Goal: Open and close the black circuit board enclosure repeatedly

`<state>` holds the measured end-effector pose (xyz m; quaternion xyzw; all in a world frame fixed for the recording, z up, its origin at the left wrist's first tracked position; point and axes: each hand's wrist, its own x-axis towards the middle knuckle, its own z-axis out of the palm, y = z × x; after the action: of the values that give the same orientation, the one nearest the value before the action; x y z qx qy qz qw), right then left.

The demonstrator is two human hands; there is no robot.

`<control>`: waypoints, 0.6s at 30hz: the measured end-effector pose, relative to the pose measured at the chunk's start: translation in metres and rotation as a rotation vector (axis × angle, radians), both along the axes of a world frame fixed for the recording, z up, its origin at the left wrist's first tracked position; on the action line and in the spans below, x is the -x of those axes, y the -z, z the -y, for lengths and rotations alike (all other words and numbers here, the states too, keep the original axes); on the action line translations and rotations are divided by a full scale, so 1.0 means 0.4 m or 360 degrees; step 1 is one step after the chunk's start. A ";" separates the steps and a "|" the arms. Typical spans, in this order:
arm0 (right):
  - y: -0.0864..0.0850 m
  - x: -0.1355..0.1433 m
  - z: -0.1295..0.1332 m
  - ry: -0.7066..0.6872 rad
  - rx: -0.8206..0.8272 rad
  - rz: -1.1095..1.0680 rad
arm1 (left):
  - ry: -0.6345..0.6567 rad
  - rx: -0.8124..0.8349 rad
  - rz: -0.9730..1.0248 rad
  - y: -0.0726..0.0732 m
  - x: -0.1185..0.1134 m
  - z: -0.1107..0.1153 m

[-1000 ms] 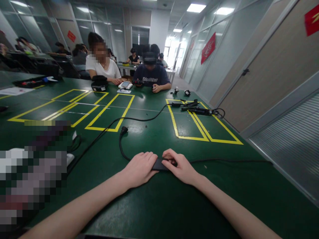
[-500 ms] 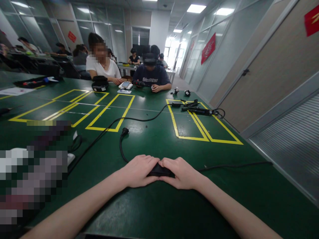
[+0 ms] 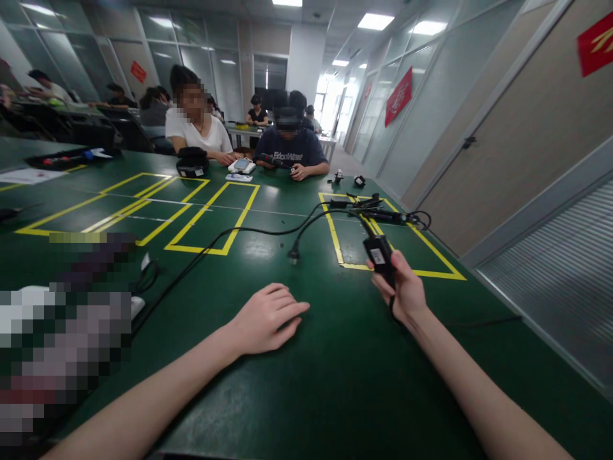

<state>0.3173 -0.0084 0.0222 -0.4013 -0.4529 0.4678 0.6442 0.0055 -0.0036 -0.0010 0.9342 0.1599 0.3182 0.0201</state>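
A black power adapter with a white label is gripped in my right hand, raised over the right part of the green table. From its far end a black cord arcs left to a plug that hangs at or just above the tabletop. Another stretch of cord drops below my right hand. My left hand lies palm down on the table, fingers extended, holding nothing.
Yellow tape outlines mark the green table. Black cables and adapters lie bunched at the right. A long black cable crosses the middle. Two people sit opposite, beside a black pouch and a white device.
My right hand has lifted the power adapter away to the right, and its plug has swung right with it. My left hand has let go and stayed near its place.
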 end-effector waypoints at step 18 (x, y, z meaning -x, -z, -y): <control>0.104 -0.281 -0.053 0.1572 0.0614 0.1991 | 0.0037 0.0421 -0.0263 0.015 0.001 0.001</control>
<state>0.4296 0.0127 -0.0196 -0.8449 -0.4112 -0.1104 0.3239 0.0050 -0.0038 -0.0071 0.9483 0.1905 0.2161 0.1334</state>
